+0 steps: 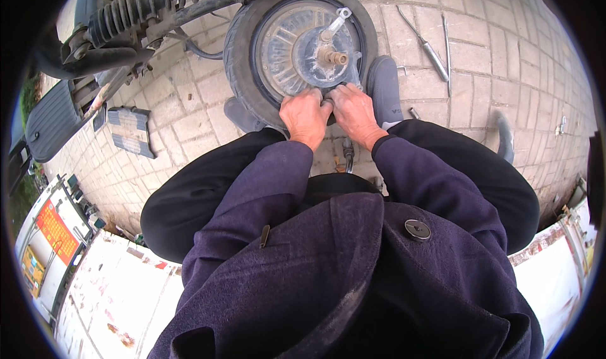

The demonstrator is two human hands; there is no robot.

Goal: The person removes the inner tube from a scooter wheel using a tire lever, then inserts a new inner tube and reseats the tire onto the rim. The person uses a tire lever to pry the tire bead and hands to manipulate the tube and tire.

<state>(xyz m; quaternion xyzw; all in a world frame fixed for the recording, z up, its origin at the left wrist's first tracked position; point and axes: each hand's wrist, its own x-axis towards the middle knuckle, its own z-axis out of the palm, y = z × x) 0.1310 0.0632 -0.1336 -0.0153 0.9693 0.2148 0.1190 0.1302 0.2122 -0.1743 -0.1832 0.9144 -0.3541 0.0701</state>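
Observation:
A scooter-type wheel stands on the paving between my feet, its black tyre [238, 59] around a dusty grey hub [281, 47]. A brass-coloured threaded axle end [339, 58] and a pale metal lever arm [336, 24] stick out of the hub. My left hand [305, 115] is closed with its fingers curled on the near edge of the tyre. Right beside it, my right hand [352, 111] is closed on the same edge, just below the hub. The fingertips of both hands are partly hidden. A grey shoe [384, 88] stands close to the wheel's right side.
A vehicle frame with a coil-spring shock absorber [129, 17] fills the upper left. Below it lies a dark flat plate [131, 132]. At right are a handled tool [434, 59], a thin metal rod [447, 56] and a curved grey piece [505, 138]. A metal tool [348, 154] lies between my legs.

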